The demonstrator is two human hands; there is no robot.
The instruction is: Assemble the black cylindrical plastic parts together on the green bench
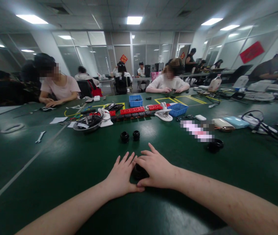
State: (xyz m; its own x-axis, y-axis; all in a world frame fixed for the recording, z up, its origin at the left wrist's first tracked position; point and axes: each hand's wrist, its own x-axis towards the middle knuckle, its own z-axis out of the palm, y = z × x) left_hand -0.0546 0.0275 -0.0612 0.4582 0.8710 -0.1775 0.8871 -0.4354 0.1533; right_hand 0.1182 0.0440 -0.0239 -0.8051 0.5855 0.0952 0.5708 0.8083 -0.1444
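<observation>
A small, dark, round black part [139, 172] rests on the green table, mostly hidden between my two hands. My left hand [120, 178] lies beside it on the left, fingers stretched out and spread, with the thumb pointing along its near side. Over its right side curves my right hand [157, 166], thumb in front and fingers across the far side, the index finger lifted. Just beyond stand two similar black round parts, a left one [124, 136] and a right one [136, 135]. Farther right is another black rounded item [215, 144], its kind unclear.
A wrench [40, 137] and a white ring [12, 128] lie at left. Across the middle are a cluttered bowl [87, 127], red-topped strips [132, 111], a white clamp [163, 112] and blue bins [178, 110]. Cables [261, 120] run at right. Co-workers sit opposite.
</observation>
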